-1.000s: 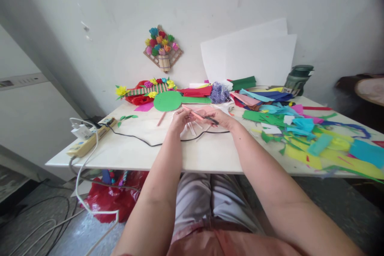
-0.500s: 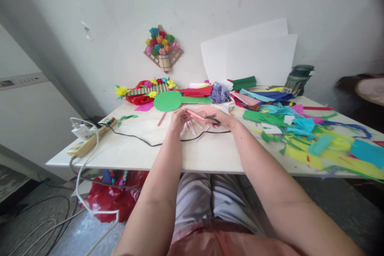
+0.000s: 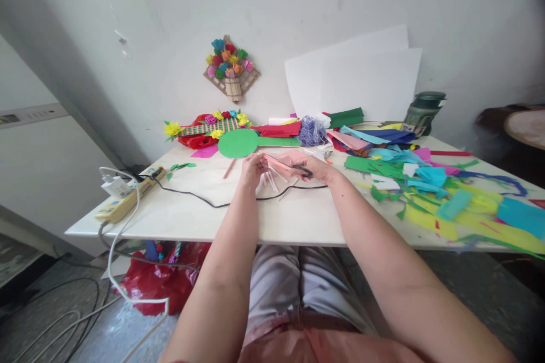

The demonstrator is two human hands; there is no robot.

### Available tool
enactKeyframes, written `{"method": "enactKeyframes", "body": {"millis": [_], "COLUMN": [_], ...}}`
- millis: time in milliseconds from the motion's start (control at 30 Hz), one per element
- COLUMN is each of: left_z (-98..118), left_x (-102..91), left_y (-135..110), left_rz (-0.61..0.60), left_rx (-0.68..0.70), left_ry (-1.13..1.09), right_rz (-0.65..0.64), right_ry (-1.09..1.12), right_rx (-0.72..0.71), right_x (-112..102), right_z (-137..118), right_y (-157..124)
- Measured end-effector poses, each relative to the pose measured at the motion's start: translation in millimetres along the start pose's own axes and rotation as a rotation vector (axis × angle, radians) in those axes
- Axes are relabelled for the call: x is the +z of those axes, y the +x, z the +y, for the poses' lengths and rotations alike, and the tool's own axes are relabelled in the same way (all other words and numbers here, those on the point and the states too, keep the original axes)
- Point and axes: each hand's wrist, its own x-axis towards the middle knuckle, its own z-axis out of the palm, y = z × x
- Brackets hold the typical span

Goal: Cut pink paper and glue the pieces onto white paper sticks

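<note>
Two hands meet toward the far edge of the table (image 3: 293,218): our left hand (image 3: 252,169) pinches a thin, pale pink paper strip (image 3: 279,163); our right hand (image 3: 318,169) grips black-handled scissors (image 3: 302,171) touching it.

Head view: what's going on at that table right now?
A person sits at the white table, both hands raised just above its middle. The left hand pinches a strip of pink paper; the right hand holds what look like dark-handled scissors against it. White sticks and a black cable lie beneath the hands. Coloured paper scraps cover the right side, and a green cutout lies behind.
</note>
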Motion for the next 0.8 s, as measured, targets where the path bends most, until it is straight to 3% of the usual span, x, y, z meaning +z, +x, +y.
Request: {"method": "enactKeyframes", "body": {"millis": [800], "left_z": [-1.7], "left_x": [-1.3], "left_y": [1.8], "left_rz": [0.010], "left_rx": [0.065], "left_ry": [-0.009], "right_rz": [-0.028], "right_ry": [0.023], "right_rx": [0.048], "right_x": [-2.6], "right_z": [4.4], "right_y": [4.3]}}
